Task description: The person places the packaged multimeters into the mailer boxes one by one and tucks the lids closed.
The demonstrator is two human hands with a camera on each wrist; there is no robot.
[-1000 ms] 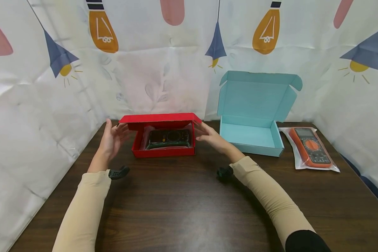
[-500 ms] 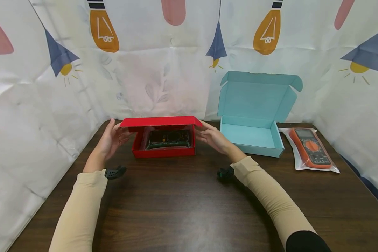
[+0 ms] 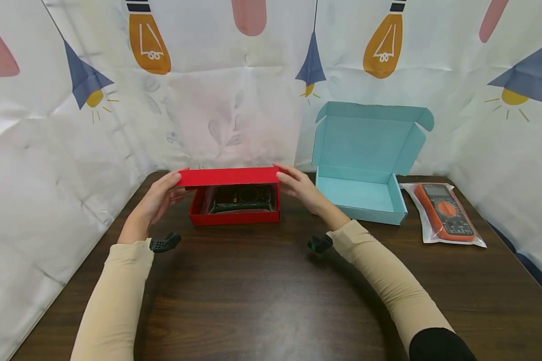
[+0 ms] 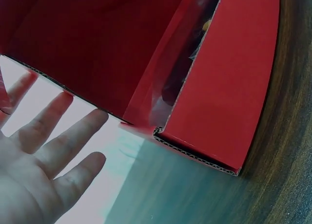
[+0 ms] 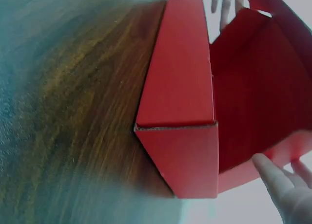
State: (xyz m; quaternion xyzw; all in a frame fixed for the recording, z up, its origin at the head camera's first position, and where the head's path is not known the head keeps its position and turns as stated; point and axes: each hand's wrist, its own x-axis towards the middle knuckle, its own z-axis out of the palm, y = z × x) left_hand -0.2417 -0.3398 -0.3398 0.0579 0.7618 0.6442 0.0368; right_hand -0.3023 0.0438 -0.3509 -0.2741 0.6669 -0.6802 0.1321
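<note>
In the head view a red cardboard box (image 3: 235,218) stands on the table with its lid (image 3: 230,176) partly lowered over it. Inside lies a dark multimeter (image 3: 244,198) in clear plastic, its upper part hidden by the lid's front flap. My left hand (image 3: 155,200) holds the flap's left corner between thumb and fingers; its other fingers (image 4: 68,141) spread along the lid's side in the left wrist view. At the right corner, my right hand (image 3: 300,188) pinches the flap, thumb in front and a finger over the top edge.
To the right, a light blue box (image 3: 366,213) stands with its lid raised. Beside it an orange multimeter (image 3: 447,210) lies in a clear bag near the table's right side. A patterned cloth (image 3: 253,115) hangs behind the brown table (image 3: 253,291).
Both hands have moved in from the lid's sides onto the corners of its front flap. The lid has come down slightly, and the flap now faces forward.
</note>
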